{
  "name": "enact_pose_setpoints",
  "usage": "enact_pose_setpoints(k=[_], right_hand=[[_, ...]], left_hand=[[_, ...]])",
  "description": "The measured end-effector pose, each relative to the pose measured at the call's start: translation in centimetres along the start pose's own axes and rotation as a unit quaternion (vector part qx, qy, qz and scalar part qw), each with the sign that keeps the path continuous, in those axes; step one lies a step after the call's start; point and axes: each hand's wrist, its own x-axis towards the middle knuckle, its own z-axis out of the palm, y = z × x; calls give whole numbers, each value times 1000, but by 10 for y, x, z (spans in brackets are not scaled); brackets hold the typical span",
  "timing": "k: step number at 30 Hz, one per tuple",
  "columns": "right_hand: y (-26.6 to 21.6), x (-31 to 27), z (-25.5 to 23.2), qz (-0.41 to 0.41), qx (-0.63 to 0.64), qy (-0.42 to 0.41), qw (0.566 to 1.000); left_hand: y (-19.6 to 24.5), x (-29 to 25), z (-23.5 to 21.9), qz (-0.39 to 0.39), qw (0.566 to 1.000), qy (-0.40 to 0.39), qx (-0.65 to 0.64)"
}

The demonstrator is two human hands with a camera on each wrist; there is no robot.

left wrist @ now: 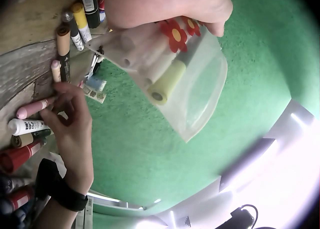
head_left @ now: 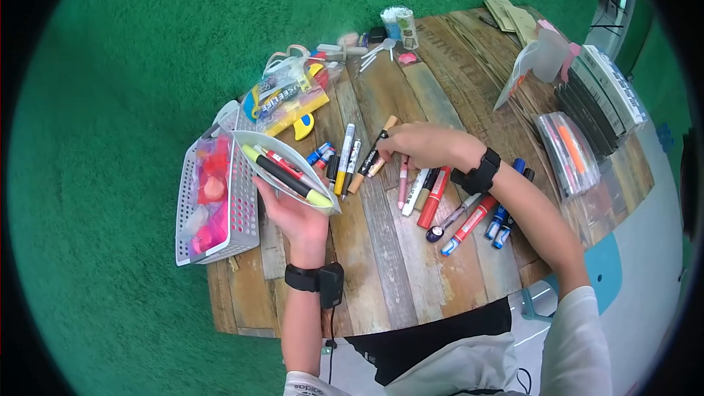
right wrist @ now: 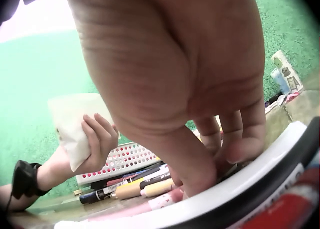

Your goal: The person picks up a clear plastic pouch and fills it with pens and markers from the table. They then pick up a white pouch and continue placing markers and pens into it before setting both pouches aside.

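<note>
My left hand (head_left: 299, 218) holds a translucent zip pouch (left wrist: 202, 101) from beneath, its mouth spread open. Inside lie a thick black marker with yellow-green ends (head_left: 282, 177) and a red marker (head_left: 284, 164). Red flowers decorate the pouch in the left wrist view. My right hand (head_left: 434, 145) reaches down over a row of markers, fingers bent. Its fingertips are right at a tan-and-black marker (head_left: 372, 152) and a pale peach marker (head_left: 376, 167). A pink marker (head_left: 402, 189) lies under the palm side. I cannot tell whether thumb and fingers pinch a marker.
A white perforated basket (head_left: 243, 205) with pink items stands left. Behind it lie plastic packets (head_left: 290, 99). Red markers (head_left: 435, 198) and blue markers (head_left: 497, 221) lie nearer the right forearm. Farther right are a clear pen case (head_left: 565, 154) and dark upright folders (head_left: 590, 114).
</note>
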Motion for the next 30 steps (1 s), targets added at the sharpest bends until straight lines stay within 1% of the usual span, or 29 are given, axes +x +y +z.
enact_pose_setpoints(k=[1, 2, 3, 5, 6, 8, 9, 10, 11, 13, 15, 17, 19, 20, 21, 22, 23, 24, 26, 27, 28, 30], right_hand=[[-5, -1, -4, -7, 8, 25, 1000], [-8, -2, -5, -14, 16, 49, 999], [-7, -1, -3, -14, 17, 49, 999], [-3, 0, 4, -44, -30, 68, 996], [-1, 1, 9, -44, -28, 69, 996], [1, 3, 16, 2, -60, 53, 997], [0, 3, 16, -1, -58, 54, 997], [-1, 3, 14, 4, -82, 56, 995], [-2, 3, 12, 8, -107, 57, 993], [-3, 2, 14, 3, -126, 71, 990], [-2, 1, 13, 1, -144, 86, 986], [1, 0, 12, -44, -125, 115, 984], [6, 0, 10, -53, -128, 127, 982], [7, 1, 10, -63, -131, 137, 980], [5, 2, 7, -65, -129, 136, 980], [3, 3, 1, -34, -119, 114, 986], [1, 4, -5, -2, -109, 92, 990], [-1, 3, -9, -4, -109, 92, 990], [-5, -2, -18, -2, -106, 161, 981], [-16, -7, -29, 7, -96, 169, 981], [-19, -9, -37, 7, -97, 169, 981], [-23, -9, -52, -53, -27, 275, 959]], left_hand=[[1, 0, -1, -8, 999, -44, -1], [1, 1, -1, -10, 999, -44, 0], [1, 1, 8, 9, 1000, -14, -14], [2, 1, 15, 46, 998, 33, -22], [4, 1, 17, 46, 998, 33, -20], [11, -1, 20, 56, 998, 3, 3], [15, 1, 19, 86, 996, 23, 31], [19, 1, 19, 90, 995, 24, 33], [22, 0, 19, 96, 995, 2, 39], [27, 2, 16, 106, 992, -34, 58], [27, 5, 15, 116, 991, -28, 56], [25, 5, 13, 123, 991, -23, 54], [19, 4, 12, 110, 993, 31, 43], [15, 3, 12, 110, 992, 33, 44], [10, 1, 11, 91, 994, 26, 52], [5, 0, 14, 74, 995, 18, 59], [-1, 0, 18, 75, 995, 38, 54], [-5, 3, 12, 65, 995, 32, 66], [-14, 1, 4, 31, 995, 14, 95], [-18, -10, 23, 25, 995, 0, 94], [-22, -7, 18, 33, 996, 1, 81], [-27, -12, 20, 0, 994, -25, 107]])
